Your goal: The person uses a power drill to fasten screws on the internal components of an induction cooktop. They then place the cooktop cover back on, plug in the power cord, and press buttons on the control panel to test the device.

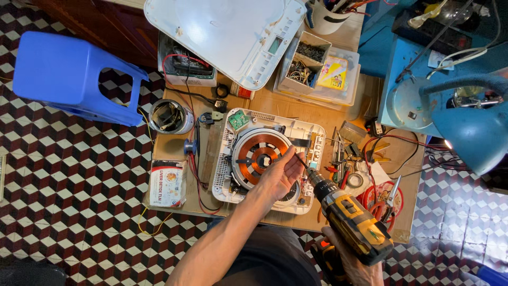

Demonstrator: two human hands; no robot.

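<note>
Cooktop base [267, 159], opened, white, flat at bench centre; copper coil [257, 153] exposed left of middle. Drill [352, 220], yellow and black, clenched by right hand [353, 265] at lower right; long axis slanted up-left, bit [302, 162] aimed at base's right-hand portion, just right of coil. Left hand [283, 172] resting over base, fingers curled at bit's tip, seemingly steadying it; whether pinching anything, cannot tell. Left hand nearer base; drill body lying down-right of contact point. Outward: removed white cover [227, 34] tilted at bench's far edge, parts boxes [309, 66] beside it, metal tin [170, 116] at left, loose tools and red wires [370, 180] at right, blue stool [71, 77] on chequered floor [69, 212], blue lamp [471, 127] at right.
</note>
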